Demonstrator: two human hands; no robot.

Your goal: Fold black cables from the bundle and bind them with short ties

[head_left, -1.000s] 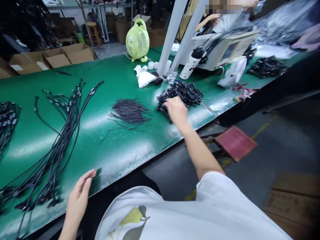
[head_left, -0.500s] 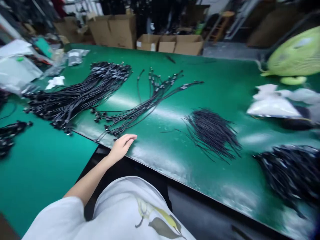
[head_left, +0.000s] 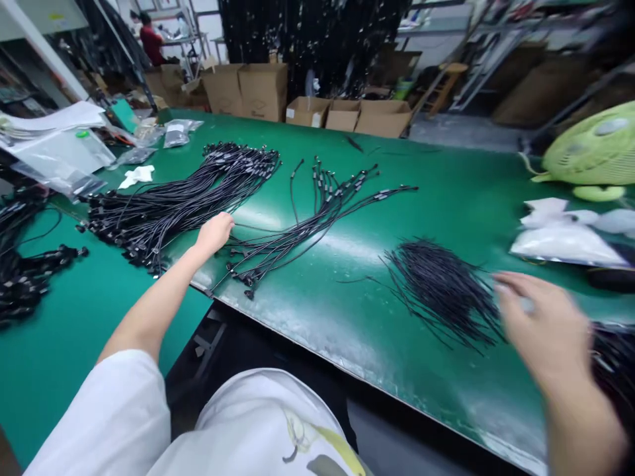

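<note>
A green worktop (head_left: 367, 324) is backed by cardboard boxes (head_left: 262, 89). A bunch of black cables (head_left: 306, 229) is spread across its middle. At the bunch's left, the left hand (head_left: 215, 231) is held with its grip curled in; whether a cable is grasped cannot be told. Further left of the bunch, a larger cable stack (head_left: 183, 198) is laid; by judgement, most cables have been gathered there, and only the bunch is left separate. Right of the bunch, thin black strands (head_left: 441, 287) are heaped, beside which the right hand (head_left: 546, 324) is blurred, its grip half-curled, any hold unclear.
</note>
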